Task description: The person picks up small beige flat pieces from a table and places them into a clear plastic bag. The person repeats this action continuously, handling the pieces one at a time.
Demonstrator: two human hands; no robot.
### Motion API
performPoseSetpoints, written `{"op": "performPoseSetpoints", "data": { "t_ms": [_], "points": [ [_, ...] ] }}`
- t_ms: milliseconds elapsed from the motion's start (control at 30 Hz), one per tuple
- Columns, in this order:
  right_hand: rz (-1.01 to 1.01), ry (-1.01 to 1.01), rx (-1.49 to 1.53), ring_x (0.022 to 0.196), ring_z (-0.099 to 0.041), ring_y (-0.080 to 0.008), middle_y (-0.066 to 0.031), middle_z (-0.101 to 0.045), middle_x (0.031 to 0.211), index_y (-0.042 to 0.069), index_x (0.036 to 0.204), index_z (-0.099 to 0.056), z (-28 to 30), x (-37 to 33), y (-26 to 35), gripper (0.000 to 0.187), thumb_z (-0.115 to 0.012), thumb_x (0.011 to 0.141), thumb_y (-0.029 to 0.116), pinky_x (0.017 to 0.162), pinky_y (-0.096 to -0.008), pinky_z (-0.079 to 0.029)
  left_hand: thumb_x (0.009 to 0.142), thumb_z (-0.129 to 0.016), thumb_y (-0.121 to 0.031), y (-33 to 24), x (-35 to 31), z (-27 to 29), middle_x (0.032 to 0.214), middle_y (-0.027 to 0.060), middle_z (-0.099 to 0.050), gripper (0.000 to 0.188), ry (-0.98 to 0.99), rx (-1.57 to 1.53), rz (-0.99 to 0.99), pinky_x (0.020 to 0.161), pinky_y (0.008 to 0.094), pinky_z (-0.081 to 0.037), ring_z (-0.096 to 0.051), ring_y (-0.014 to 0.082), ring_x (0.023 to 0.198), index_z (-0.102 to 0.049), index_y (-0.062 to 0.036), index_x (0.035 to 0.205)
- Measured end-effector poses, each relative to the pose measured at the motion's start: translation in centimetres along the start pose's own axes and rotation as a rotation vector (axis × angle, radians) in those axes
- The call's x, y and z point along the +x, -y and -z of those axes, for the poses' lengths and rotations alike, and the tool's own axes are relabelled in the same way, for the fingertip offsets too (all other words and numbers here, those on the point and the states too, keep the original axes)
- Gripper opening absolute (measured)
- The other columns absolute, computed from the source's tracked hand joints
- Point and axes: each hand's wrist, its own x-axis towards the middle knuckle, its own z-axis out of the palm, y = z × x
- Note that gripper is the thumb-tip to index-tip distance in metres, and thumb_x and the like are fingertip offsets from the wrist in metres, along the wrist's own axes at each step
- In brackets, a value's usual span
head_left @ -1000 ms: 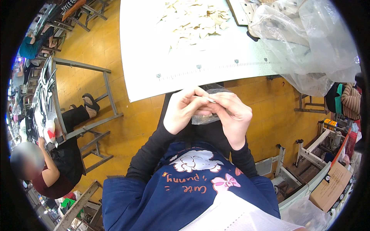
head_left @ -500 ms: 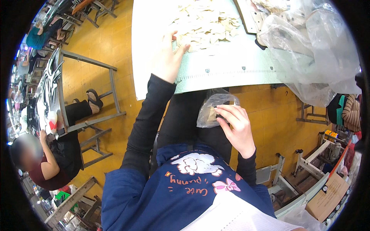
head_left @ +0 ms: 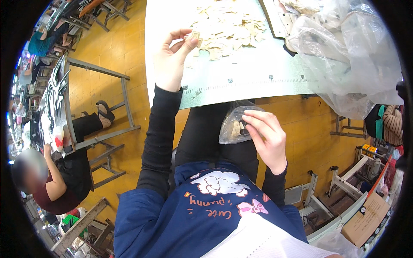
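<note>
Above the table's near left part, my left hand (head_left: 172,58) is closed, pinching a small flat cream piece (head_left: 196,35) between thumb and fingers. The piece has a raised or stitched-looking outline; I cannot tell its material. Just beyond it lies a loose heap of similar cream pieces (head_left: 234,32). In my lap rests a small clear plastic bag (head_left: 228,133) with some cream pieces (head_left: 236,128) inside. My right hand (head_left: 270,139) is at the bag's right side, thumb and fingers apart, with nothing visible between them. Its fingertips overlap the bag's upper edge.
The pale green tabletop (head_left: 215,92) has a printed ruler along its near edge. A large clear plastic bag (head_left: 357,56) hangs over its right corner. To the left, a person (head_left: 51,185) sits at a metal-framed table (head_left: 99,71). A cardboard box (head_left: 365,219) lies at lower right.
My left hand has lifted off the tabletop beside the heap, moved slightly left, and now holds a cream piece. My right hand's fingers have parted from a piece now lying in the bag.
</note>
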Motion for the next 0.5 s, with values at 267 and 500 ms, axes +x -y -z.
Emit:
{"op": "performPoseSetpoints", "data": {
  "t_ms": [267, 500],
  "points": [
    [-0.226, -0.217, 0.4, 0.081, -0.067, -0.0187, -0.0106, -0.07, 0.097, 0.0, 0.11, -0.071, -1.8, 3.0, 1.4, 0.025, -0.072, 0.085, 0.0, 0.072, -0.0281, -0.053, 0.094, -0.068, -0.008, -1.1, -7.3, -1.9, 0.112, 0.0106, -0.069, 0.026, 0.257, -0.277, 0.36, 0.094, 0.0306, -0.052, -0.066, 0.0157, 0.102, -0.062, 0.0001, 0.118],
    [-0.299, -0.248, 0.527, 0.081, -0.065, -0.0125, -0.008, -0.065, 0.095, -0.004, 0.103, -0.071, -3.2, 2.9, 1.1, 0.017, -0.072, 0.087, -0.002, 0.071, -0.0237, -0.052, 0.091, -0.07, -0.004, 0.2, -11.1, -2.3, 0.102, 0.0081, -0.072, 0.015, 0.305, -0.378, 0.462, 0.09, 0.0282, -0.052, -0.066, 0.0131, 0.096, -0.067, -0.0009, 0.105]
  ]
}}
